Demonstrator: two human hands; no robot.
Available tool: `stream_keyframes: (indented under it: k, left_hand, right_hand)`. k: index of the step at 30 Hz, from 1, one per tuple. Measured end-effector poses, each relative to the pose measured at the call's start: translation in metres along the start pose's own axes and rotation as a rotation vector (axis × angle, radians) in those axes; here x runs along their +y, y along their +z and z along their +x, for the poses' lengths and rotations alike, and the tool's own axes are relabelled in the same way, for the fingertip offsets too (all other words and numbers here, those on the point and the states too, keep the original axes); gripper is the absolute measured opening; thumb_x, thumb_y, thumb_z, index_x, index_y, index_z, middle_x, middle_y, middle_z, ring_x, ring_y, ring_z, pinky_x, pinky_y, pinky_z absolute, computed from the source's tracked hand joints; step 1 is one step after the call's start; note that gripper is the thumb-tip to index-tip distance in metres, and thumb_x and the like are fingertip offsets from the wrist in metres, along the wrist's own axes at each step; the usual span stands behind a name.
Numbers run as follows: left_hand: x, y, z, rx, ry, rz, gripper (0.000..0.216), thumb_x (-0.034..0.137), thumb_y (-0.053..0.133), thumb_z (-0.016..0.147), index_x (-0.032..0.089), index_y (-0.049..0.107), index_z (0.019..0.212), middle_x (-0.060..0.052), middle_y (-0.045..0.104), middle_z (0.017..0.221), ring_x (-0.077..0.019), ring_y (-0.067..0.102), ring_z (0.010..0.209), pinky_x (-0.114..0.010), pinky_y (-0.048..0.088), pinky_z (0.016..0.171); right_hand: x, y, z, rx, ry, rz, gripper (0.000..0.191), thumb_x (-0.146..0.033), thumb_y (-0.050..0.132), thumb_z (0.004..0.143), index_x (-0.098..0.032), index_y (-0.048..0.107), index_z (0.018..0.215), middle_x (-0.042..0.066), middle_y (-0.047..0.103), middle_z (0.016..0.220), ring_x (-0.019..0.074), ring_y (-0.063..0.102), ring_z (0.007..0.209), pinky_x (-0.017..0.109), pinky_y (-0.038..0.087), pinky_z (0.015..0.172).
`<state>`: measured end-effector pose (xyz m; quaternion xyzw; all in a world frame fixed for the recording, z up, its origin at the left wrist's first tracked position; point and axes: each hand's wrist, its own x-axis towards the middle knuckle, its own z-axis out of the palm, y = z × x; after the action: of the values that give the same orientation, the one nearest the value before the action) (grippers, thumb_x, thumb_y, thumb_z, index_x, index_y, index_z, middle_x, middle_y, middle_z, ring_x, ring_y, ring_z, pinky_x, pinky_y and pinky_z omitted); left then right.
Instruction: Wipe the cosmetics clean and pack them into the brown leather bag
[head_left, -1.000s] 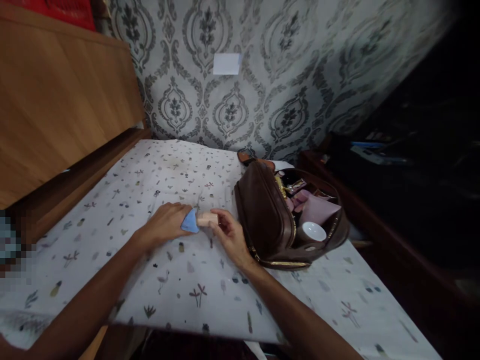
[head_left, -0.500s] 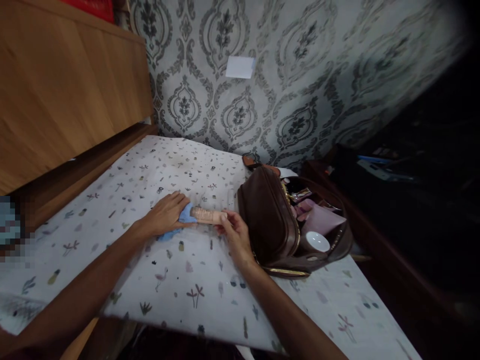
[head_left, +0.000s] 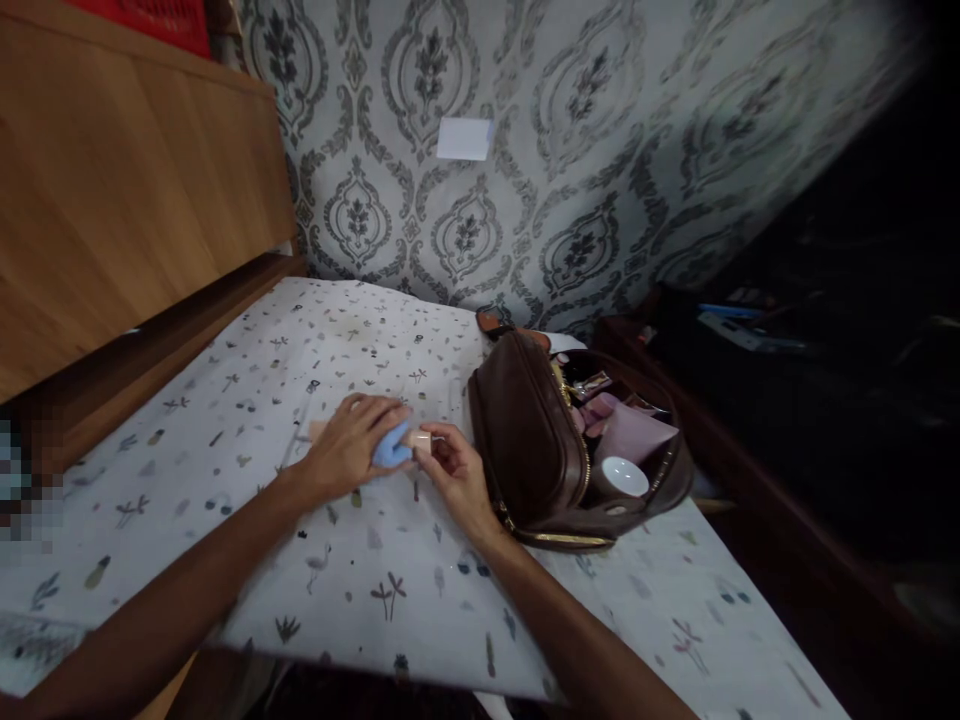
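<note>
Tube: a small beige tube (head_left: 417,440) lies crosswise over the patterned sheet, near the middle of the bed and just left of the brown bag; only a short stretch shows between the two hands, and a pale tip peeks out beyond the left hand's knuckles
Cloth: a light blue cloth (head_left: 391,451) is bunched against the tube under the left hand's fingers, touching it
Left hand: the left hand (head_left: 352,446) is curled loosely over the cloth and the tube, fingers bent down on them, pressing the cloth to the tube's side
Right hand: the right hand (head_left: 454,472) pinches the tube's near end between thumb and fingertips, the other fingers half folded, its back just beside the bag's wall
Bag: a brown leather bag (head_left: 531,440) sits on the sheet towards the bed's right edge, its zip open and its mouth turned to the right
Inside the bag: a white round cup-like thing (head_left: 625,476) sits at the front, a pink pouch (head_left: 634,432) behind it, and small dark items further back that are too dim to tell
Sheet: a white sheet (head_left: 375,580) with small printed plants and birds covers the bed out to its near edge
Surroundings: a wooden headboard (head_left: 112,190) stands along the left edge, a grey damask wall (head_left: 570,150) rises behind the far edge with a white square (head_left: 464,139) stuck on it, and dark furniture lies to the right
</note>
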<state>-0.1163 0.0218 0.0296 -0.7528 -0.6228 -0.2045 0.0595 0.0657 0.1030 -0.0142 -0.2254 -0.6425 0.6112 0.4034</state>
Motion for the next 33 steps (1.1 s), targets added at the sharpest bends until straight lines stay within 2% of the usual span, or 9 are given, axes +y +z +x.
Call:
stream_keyframes:
  k: [2, 4, 8, 12, 17, 22, 26, 29, 33]
  left_hand:
    - [0.007, -0.001, 0.002, -0.130, -0.002, -0.027, 0.041, 0.046, 0.063, 0.089, 0.021, 0.056, 0.122, -0.010, 0.067, 0.120, -0.0282, 0.059, 0.114, -0.046, 0.038, 0.106]
    - [0.005, -0.006, 0.003, -0.221, -0.064, -0.023, 0.034, 0.042, 0.066, 0.086, 0.022, 0.058, 0.112, -0.008, 0.069, 0.110, -0.0277, 0.063, 0.104, -0.042, 0.044, 0.096]
    - [-0.016, -0.021, 0.001, -0.300, -0.166, -0.001, 0.033, 0.050, 0.067, 0.080, 0.023, 0.058, 0.097, -0.004, 0.069, 0.092, -0.0252, 0.066, 0.084, -0.032, 0.045, 0.069]
    - [-0.029, -0.030, -0.001, -0.362, -0.192, -0.006, 0.034, 0.054, 0.067, 0.077, 0.023, 0.055, 0.086, 0.001, 0.067, 0.082, -0.0197, 0.065, 0.072, -0.027, 0.037, 0.056]
    - [-0.026, -0.023, -0.002, -0.313, -0.194, 0.076, 0.026, 0.048, 0.058, 0.086, 0.023, 0.051, 0.086, -0.003, 0.068, 0.084, -0.0230, 0.065, 0.075, -0.030, 0.037, 0.059]
    - [-0.026, -0.013, -0.005, -0.249, -0.153, 0.163, 0.013, 0.033, 0.054, 0.091, 0.021, 0.052, 0.093, -0.009, 0.069, 0.093, -0.0274, 0.066, 0.084, -0.034, 0.042, 0.067]
    - [-0.028, -0.008, -0.006, -0.232, -0.114, 0.180, 0.011, 0.030, 0.056, 0.090, 0.021, 0.052, 0.094, -0.009, 0.068, 0.092, -0.0275, 0.066, 0.082, -0.035, 0.043, 0.066]
    - [-0.029, -0.007, -0.006, -0.218, -0.106, 0.180, 0.012, 0.032, 0.056, 0.091, 0.021, 0.052, 0.094, -0.008, 0.067, 0.089, -0.0259, 0.065, 0.080, -0.033, 0.042, 0.065]
    - [-0.031, -0.008, -0.007, -0.208, -0.107, 0.168, 0.012, 0.032, 0.056, 0.091, 0.021, 0.051, 0.093, -0.006, 0.066, 0.088, -0.0236, 0.064, 0.079, -0.031, 0.039, 0.062]
  right_hand:
    - [0.000, 0.000, -0.002, -0.023, -0.038, -0.022, 0.035, -0.042, 0.073, 0.080, -0.022, 0.064, 0.106, 0.001, 0.065, 0.086, 0.0167, 0.062, 0.078, 0.029, 0.050, 0.074]
    - [0.001, -0.001, -0.001, -0.022, -0.038, -0.038, 0.035, -0.043, 0.074, 0.080, -0.021, 0.065, 0.106, 0.001, 0.065, 0.083, 0.0166, 0.061, 0.076, 0.029, 0.050, 0.073]
    - [0.002, -0.004, 0.002, 0.037, -0.012, -0.052, 0.042, -0.047, 0.075, 0.078, -0.020, 0.065, 0.108, 0.001, 0.064, 0.079, 0.0156, 0.058, 0.071, 0.028, 0.047, 0.068]
    - [-0.001, -0.005, 0.004, 0.086, 0.020, -0.033, 0.044, -0.049, 0.075, 0.076, -0.020, 0.065, 0.109, 0.001, 0.063, 0.080, 0.0154, 0.056, 0.070, 0.028, 0.046, 0.064]
    - [-0.006, -0.002, 0.004, 0.106, 0.094, 0.029, 0.050, -0.055, 0.075, 0.074, -0.023, 0.059, 0.109, 0.000, 0.062, 0.085, 0.0143, 0.057, 0.067, 0.027, 0.046, 0.060]
    - [-0.002, -0.004, 0.006, 0.109, 0.203, 0.009, 0.047, -0.065, 0.067, 0.078, -0.022, 0.055, 0.090, -0.006, 0.050, 0.057, 0.0101, 0.042, 0.045, 0.023, 0.031, 0.042]
    - [-0.001, -0.005, 0.005, 0.128, 0.207, -0.006, 0.046, -0.066, 0.065, 0.078, -0.022, 0.051, 0.083, -0.008, 0.043, 0.051, 0.0085, 0.035, 0.042, 0.022, 0.024, 0.041]
    - [-0.003, -0.003, 0.005, 0.136, 0.193, -0.007, 0.046, -0.065, 0.066, 0.077, -0.021, 0.054, 0.088, -0.007, 0.044, 0.056, 0.0091, 0.038, 0.046, 0.022, 0.026, 0.042]
    - [-0.004, -0.003, 0.004, 0.126, 0.171, -0.008, 0.050, -0.062, 0.067, 0.078, -0.021, 0.058, 0.105, -0.003, 0.052, 0.068, 0.0112, 0.046, 0.054, 0.023, 0.032, 0.046]
